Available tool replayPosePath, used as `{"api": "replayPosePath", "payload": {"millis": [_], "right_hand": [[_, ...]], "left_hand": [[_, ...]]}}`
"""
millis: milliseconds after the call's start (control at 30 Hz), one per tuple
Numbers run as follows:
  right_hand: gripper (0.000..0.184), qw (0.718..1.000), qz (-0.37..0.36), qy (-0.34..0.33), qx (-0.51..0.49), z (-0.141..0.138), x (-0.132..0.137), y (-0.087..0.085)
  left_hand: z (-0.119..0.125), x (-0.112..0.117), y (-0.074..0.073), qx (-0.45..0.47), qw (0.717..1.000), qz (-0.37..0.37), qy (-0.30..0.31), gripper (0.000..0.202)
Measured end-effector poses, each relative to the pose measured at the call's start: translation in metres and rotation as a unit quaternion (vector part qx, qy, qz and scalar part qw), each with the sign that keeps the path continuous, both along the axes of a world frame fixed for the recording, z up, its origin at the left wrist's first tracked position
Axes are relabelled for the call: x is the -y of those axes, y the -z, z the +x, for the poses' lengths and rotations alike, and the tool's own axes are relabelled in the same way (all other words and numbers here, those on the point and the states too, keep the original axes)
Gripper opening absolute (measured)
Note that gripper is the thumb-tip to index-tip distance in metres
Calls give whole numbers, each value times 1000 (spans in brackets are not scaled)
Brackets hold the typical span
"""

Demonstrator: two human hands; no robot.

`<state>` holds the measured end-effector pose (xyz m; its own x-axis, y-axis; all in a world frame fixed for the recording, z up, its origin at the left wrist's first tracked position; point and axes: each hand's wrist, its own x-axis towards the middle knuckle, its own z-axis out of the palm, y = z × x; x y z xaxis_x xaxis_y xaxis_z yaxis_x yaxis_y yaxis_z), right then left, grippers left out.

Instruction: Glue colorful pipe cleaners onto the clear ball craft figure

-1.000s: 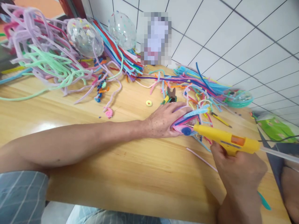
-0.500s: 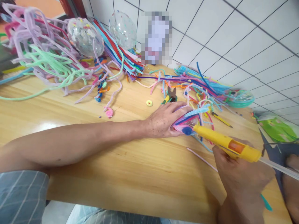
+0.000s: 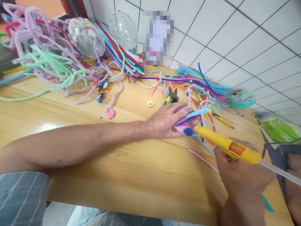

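My left hand [image 3: 164,122] is closed around a rounded craft piece [image 3: 182,127] covered with pink, blue and purple pipe cleaners, with a small dark-blue coil at its near end. A clear part shows between the strips; its far side is hidden under my fingers. My right hand [image 3: 242,169] grips a yellow hot glue gun [image 3: 225,142], with a translucent glue stick [image 3: 281,171] sticking out of its back. The gun's nozzle points left and meets, or nearly meets, the craft piece beside the blue coil. I cannot tell whether glue is coming out.
Pliers [image 3: 172,95] and a yellow craft knife [image 3: 223,121] lie beyond my left hand. Tangled lilac and mint pipe cleaners [image 3: 51,66] fill the back left, near a clear confetti ball [image 3: 86,37]. Pipe-cleaner bundles [image 3: 204,81] lie along the tiled wall [image 3: 225,37]. A bare limb [image 3: 293,188] shows at right.
The back end of the glue gun has dipped very slightly, with its nozzle in the same spot. My left hand and the craft piece have stayed still.
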<state>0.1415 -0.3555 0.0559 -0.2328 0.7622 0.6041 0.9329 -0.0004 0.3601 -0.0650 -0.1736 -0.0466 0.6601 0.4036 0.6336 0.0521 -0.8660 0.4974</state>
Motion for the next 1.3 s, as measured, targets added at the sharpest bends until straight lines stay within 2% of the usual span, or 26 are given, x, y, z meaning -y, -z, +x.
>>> {"api": "replayPosePath", "payload": {"millis": [200, 600, 800, 967, 1100, 1300], "right_hand": [[7, 1000, -21, 8, 1, 0, 0, 0], [6, 994, -39, 74, -66, 2, 2, 2], [7, 997, -40, 41, -59, 4, 2, 4], [5, 995, -48, 72, -58, 6, 2, 6], [5, 996, -45, 47, -54, 7, 2, 8], [6, 996, -41, 53, -66, 6, 2, 9]], "left_hand": [[0, 0, 0, -1, 1000, 6, -6, 79], [-1, 1, -3, -13, 1000, -17, 2, 80], [-1, 1, -3, -11, 1000, -5, 0, 79], [-1, 0, -1, -7, 1000, -8, 1, 82], [-1, 0, -2, -7, 1000, -6, 2, 81], [-1, 0, -2, -9, 1000, -10, 2, 80]]}}
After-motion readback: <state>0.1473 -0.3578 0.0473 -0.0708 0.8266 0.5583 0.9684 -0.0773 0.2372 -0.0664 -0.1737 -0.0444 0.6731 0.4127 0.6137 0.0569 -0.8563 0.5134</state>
